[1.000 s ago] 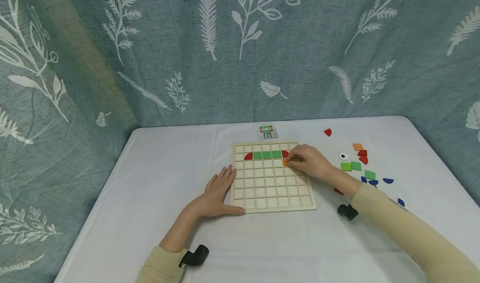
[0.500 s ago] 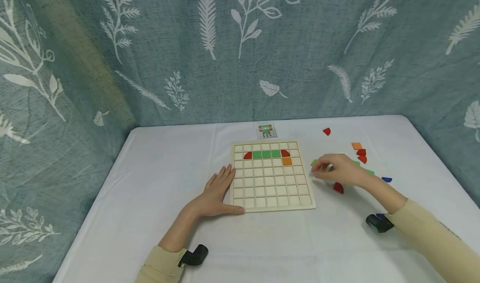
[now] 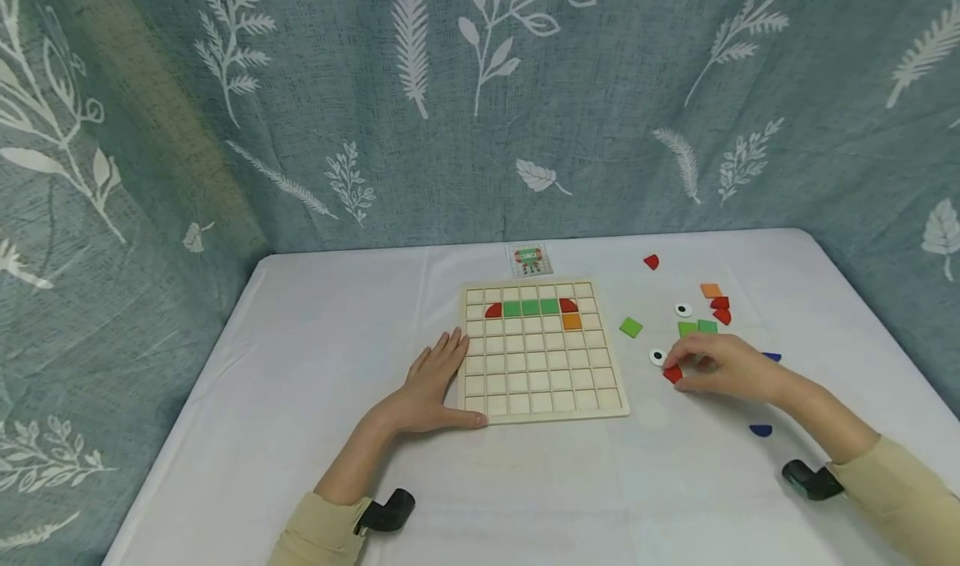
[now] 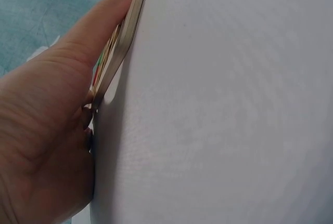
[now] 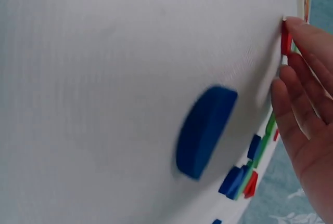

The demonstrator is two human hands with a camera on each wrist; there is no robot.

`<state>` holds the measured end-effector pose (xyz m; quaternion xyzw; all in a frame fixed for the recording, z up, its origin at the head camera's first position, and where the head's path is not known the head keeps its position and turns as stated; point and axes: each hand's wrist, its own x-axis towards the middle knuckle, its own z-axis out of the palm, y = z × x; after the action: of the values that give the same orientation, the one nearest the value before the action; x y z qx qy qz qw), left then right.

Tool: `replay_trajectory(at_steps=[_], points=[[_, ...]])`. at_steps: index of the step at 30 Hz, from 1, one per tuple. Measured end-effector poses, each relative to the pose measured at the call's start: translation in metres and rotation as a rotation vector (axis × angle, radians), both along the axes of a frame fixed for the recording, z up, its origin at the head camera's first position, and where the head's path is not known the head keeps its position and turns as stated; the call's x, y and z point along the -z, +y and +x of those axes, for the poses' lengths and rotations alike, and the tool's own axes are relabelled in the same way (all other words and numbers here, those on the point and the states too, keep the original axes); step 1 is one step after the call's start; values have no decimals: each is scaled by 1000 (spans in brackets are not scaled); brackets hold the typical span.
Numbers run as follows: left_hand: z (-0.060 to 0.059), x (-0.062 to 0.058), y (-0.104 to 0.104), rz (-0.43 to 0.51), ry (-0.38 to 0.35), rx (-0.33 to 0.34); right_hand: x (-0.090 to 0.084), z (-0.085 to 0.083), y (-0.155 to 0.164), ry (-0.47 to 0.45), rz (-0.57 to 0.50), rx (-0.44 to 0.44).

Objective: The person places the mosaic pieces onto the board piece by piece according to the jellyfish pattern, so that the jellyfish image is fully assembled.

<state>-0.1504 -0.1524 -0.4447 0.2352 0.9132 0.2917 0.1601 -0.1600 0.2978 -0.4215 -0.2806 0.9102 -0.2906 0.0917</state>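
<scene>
On the white table (image 5: 104, 52) a blue half-round piece (image 5: 204, 130) lies apart from the right hand (image 5: 307, 130), whose fingers (image 5: 304, 37) touch a red piece (image 5: 285, 39).

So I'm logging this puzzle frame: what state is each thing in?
Grid board: flat on the table, six pieces placed, most cells bare.
Red piece: on the table, right hand's fingertips on it.
Left hand: flat against the board's edge.
Right hand: touching the red piece.
Green square: loose beside the board.
</scene>
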Motion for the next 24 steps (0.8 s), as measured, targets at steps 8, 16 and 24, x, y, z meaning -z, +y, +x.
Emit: replay_trajectory(at_steps=[8,16,24], points=[[0,-1,1,-4,-1,-2,2,2,-2,-14,16,43],[1,-1,0,-6,1,-3,6,1,-2,-2,-13,52],[1,-1,-1,-7,-2,-4,3,-16,-55,10,-78,100]])
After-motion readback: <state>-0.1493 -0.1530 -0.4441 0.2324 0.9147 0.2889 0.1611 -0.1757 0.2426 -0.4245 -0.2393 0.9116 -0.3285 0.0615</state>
